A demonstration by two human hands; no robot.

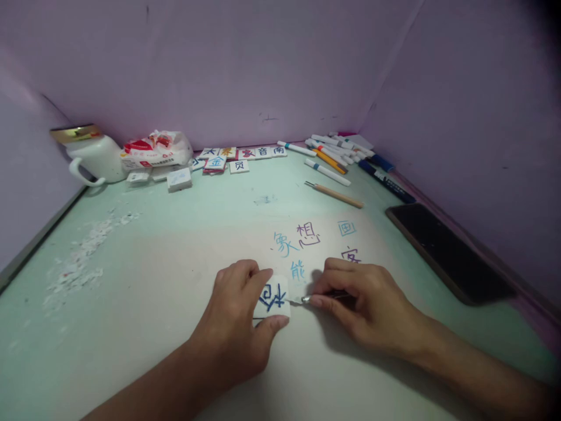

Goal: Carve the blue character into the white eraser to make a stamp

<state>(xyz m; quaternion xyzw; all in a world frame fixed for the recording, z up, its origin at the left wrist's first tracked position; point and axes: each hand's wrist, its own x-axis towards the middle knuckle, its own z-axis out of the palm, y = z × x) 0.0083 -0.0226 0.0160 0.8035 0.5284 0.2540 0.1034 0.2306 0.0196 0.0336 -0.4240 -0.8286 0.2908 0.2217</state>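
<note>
Your left hand (239, 310) fingers pinch the white block (274, 298), steadying it on the surface (153, 280). Your right hand (359, 298) fingers grip the carving tool (322, 297), its tip at the block's edge beside your thumb.

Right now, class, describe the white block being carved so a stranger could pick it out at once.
On the pale green table, look near the front edge, where two hands meet. The left hand pinches a white block against the carving tool held by the right hand. Unlike the far tiles, it bears one dark blue character.

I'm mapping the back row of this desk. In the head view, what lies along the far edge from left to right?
White jug → red-and-white packet → character tiles → heap of marker pens.
</note>
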